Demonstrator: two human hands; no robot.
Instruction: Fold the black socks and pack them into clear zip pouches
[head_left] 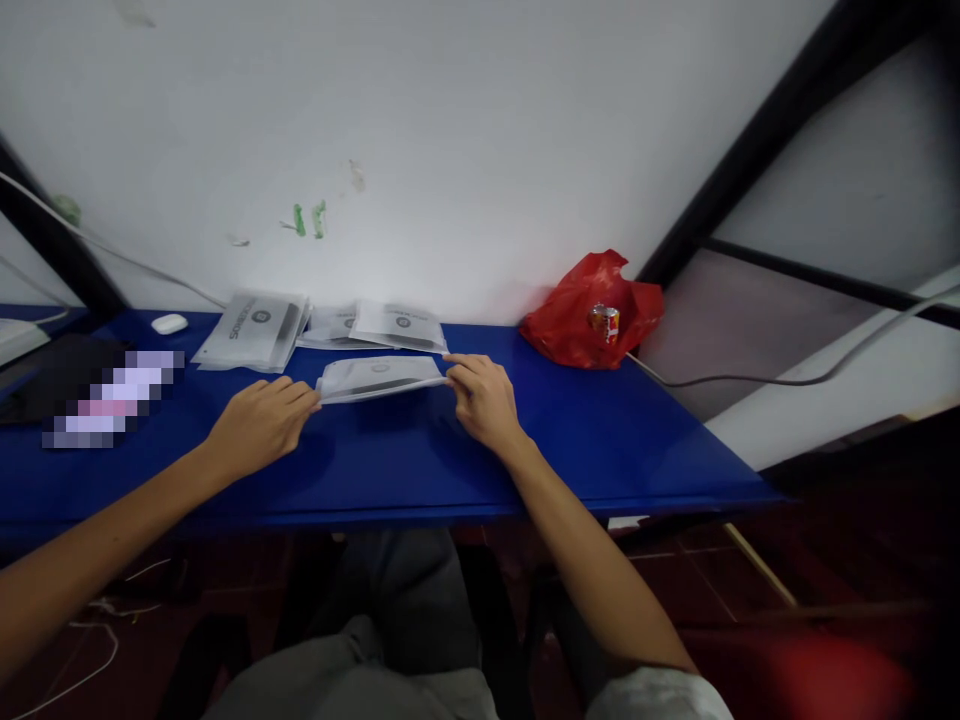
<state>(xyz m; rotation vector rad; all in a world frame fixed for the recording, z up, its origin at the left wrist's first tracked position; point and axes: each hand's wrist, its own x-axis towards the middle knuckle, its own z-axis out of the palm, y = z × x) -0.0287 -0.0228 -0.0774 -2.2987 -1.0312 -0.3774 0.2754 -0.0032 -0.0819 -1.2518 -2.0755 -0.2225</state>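
A flat, frosted plastic packet (pixel 382 372) with a round logo is stretched between both hands just above the blue table. My left hand (pixel 266 420) pinches its left end with the fingers closed. At the opposite end, my right hand (pixel 484 398) grips the right edge between thumb and fingers. Behind it lie similar packets: a stack (pixel 251 332) with a printed logo stands to the left, and an overlapping packet (pixel 401 325) rests on another near the wall. What is inside the held packet cannot be made out.
On the blue table (pixel 600 440), a red plastic bag (pixel 570 305) with a can (pixel 604 322) sits at the back right. A small white case (pixel 169 324) and a blurred-out screen (pixel 112 400) are on the left. A grey cable (pixel 787 382) runs rightwards from near the bag.
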